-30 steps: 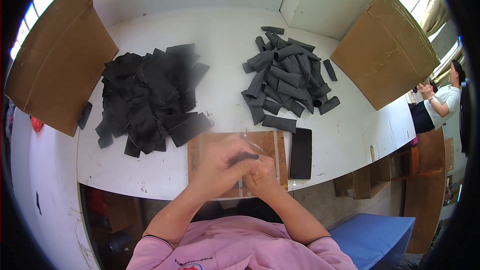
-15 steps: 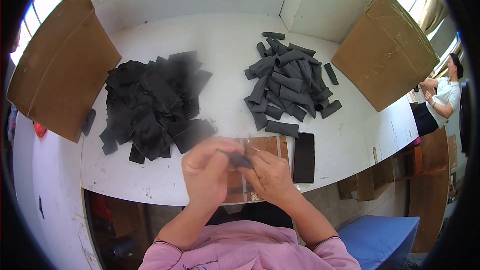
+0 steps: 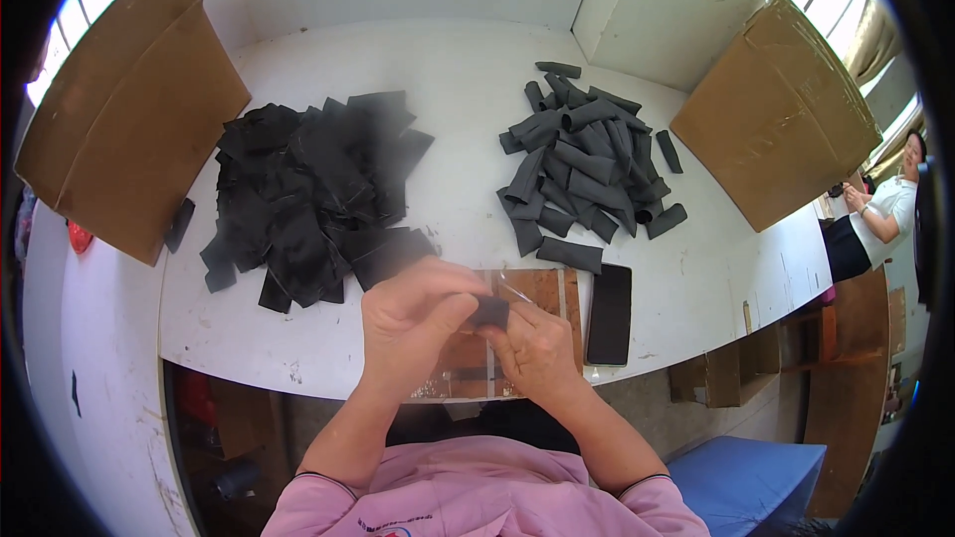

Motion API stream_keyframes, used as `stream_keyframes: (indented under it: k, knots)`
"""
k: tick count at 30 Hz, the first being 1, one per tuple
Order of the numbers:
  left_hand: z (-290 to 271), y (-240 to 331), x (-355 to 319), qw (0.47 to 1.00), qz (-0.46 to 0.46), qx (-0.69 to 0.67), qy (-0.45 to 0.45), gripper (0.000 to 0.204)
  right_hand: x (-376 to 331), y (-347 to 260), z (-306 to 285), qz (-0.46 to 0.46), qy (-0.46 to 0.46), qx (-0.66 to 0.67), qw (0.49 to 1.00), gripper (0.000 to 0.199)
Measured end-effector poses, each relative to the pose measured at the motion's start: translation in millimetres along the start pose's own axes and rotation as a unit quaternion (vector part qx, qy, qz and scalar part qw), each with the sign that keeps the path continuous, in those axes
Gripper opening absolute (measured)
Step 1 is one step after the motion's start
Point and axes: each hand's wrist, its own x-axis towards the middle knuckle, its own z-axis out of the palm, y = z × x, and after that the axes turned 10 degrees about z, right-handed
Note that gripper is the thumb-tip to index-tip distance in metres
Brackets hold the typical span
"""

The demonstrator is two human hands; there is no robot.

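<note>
My two hands meet near the front edge of the white table. Between them is a small black fabric piece (image 3: 489, 312), seemingly folded or rolled. My left hand (image 3: 410, 323) pinches its left side with thumb and fingers. My right hand (image 3: 540, 346) grips its right end. A thin shiny metal tool (image 3: 512, 287) sticks out from the right hand's fingers; its kind is unclear. Beneath the hands lies a brown board (image 3: 553, 288) with pale strips. Flat black fabric pieces (image 3: 308, 199) are heaped to the left, and rolled black fabric tubes (image 3: 587, 154) to the right.
A dark phone (image 3: 609, 316) lies right of the board. Cardboard boxes stand at the left (image 3: 129, 109) and right (image 3: 776, 114) of the white table (image 3: 298, 358). A blue surface (image 3: 746, 477) is at lower right. Another person (image 3: 885, 209) stands at far right.
The black piece has turned and shows more of its flat side between my hands. My left hand has shifted slightly up. The view has tilted a little, and the other person's head has turned.
</note>
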Motion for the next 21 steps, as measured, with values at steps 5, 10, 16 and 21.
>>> stream_keyframes:
  k: [5, 10, 16, 21]
  knots:
    - [-6.4, -3.1, 1.9, 0.997, -0.032, 0.041, 0.05, 0.009, 10.2, -1.6, -13.9, -0.04, -0.005, 0.009, 0.999, 0.021]
    - [-62.7, -61.8, 2.5, 0.933, -0.065, 0.33, 0.125, 0.012, 76.8, 4.8, -58.5, 0.187, 0.011, 0.337, 0.923, 0.043]
    - [-86.4, -101.6, 3.4, 0.763, -0.069, 0.642, -0.018, 0.032, 30.9, 62.3, -16.6, 0.347, 0.067, 0.346, 0.869, 0.041]
    - [-95.5, -106.7, 8.8, 0.761, -0.137, 0.633, -0.045, 0.013, -55.1, 46.3, 18.8, 0.382, -0.041, 0.334, 0.861, 0.035]
